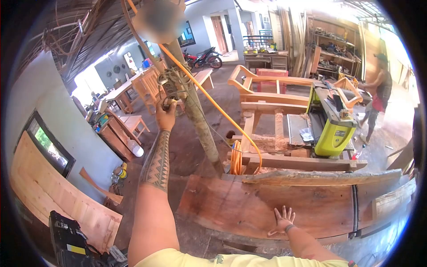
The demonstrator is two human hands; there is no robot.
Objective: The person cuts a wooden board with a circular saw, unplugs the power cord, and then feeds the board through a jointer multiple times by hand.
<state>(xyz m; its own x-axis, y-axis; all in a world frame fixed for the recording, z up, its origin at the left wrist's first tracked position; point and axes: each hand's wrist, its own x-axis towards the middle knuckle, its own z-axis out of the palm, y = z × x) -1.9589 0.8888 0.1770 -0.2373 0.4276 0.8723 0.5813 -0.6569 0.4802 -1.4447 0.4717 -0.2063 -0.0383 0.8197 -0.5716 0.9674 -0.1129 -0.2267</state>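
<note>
My left hand [165, 115] is raised at the post [195, 111], its fingers closed around something small and dark beside the coiled wires [171, 82]; what it holds I cannot make out. Lower right, my right hand [283, 220] lies spread on a wide reddish-brown wooden slab [240, 202]. An orange cable [209, 95] runs down past the post to a coil [236, 158] hanging by the slab's far edge.
A green planer [334, 133] stands on a timber frame behind the slab. Beyond it are a wooden chair frame [284, 82], shelves [336, 49] and a person [379, 95] at the right. Curved boards [58, 191] and a black case [66, 238] are at lower left.
</note>
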